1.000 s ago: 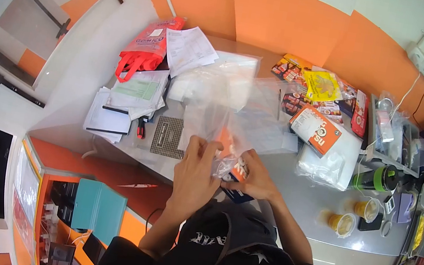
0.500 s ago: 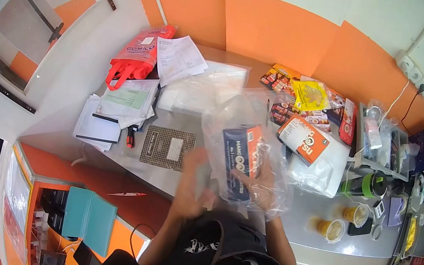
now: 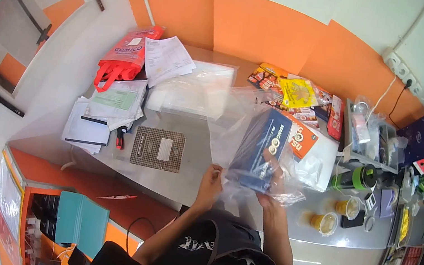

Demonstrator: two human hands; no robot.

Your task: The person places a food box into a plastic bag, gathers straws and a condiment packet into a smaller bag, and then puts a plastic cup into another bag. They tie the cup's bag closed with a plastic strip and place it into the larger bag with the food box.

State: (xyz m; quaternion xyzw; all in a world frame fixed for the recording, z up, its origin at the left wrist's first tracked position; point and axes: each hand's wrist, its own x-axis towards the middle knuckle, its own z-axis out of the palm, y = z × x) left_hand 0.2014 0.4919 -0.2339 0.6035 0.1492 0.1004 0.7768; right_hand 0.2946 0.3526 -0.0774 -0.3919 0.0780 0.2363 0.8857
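A dark blue box (image 3: 260, 149) with white lettering stands tilted inside a clear plastic bag (image 3: 225, 135) over the counter. My right hand (image 3: 273, 180) is on the box's right side and lower end, its fingers gripping it through or within the plastic. At the bag's lower left edge, my left hand (image 3: 211, 184) is closed on the plastic. Behind the box, an orange and white box (image 3: 301, 138) lies on a stack of clear plastic (image 3: 318, 165).
A patterned notebook (image 3: 158, 148), papers (image 3: 115, 101) and a red bag (image 3: 130, 55) lie left. To the right are two drink cups (image 3: 325, 224), a green-black bottle (image 3: 357, 178), a phone (image 3: 353, 219) and a grey tray (image 3: 371, 158). Yellow packaging (image 3: 298, 93) lies behind.
The blue box has turned and moved right, now showing its broad side. My left hand has come to the bag's edge and closed on it. The view has shifted slightly.
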